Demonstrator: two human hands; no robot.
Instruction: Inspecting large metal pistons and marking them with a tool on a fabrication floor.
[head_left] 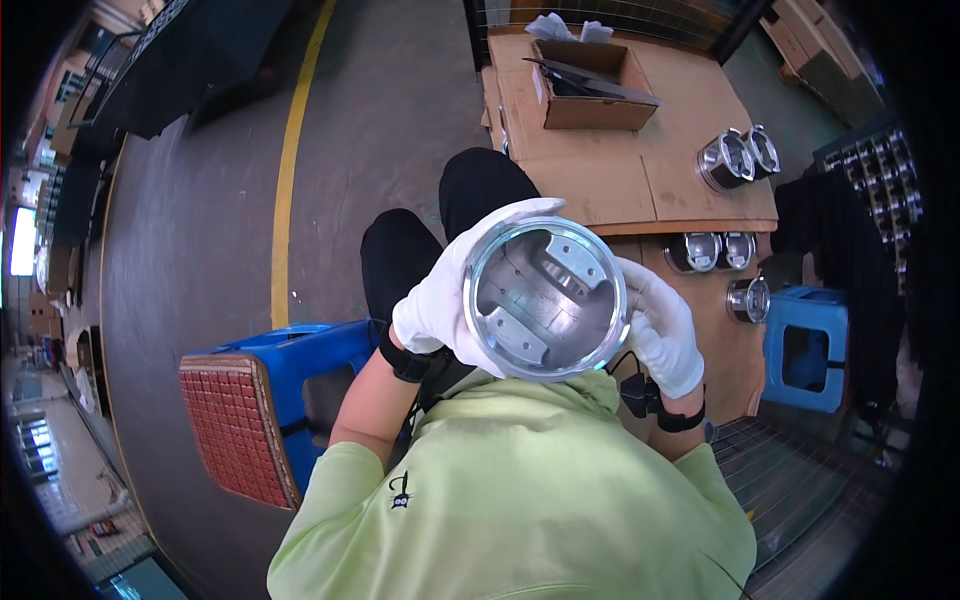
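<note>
A round silvery piston [520, 290] is held up in front of my chest, its hollow underside facing me. Inside it show two raised bosses and a shiny rim. My left hand [445, 295], in a white glove, wraps round its left side, with fingers reaching along the upper edge. On the other side my right hand [660, 325], also gloved in white, grips the rim with curled fingers; the thumb is partly hidden. Dark bands circle both wrists.
A cardboard-covered table [610, 180] stands ahead to the right, bearing an open carton [597, 108] and a pair of pistons [727, 160]. More pistons [692, 252] sit on a lower cardboard surface. Blue stools flank me: one left [300, 360], one right [808, 385].
</note>
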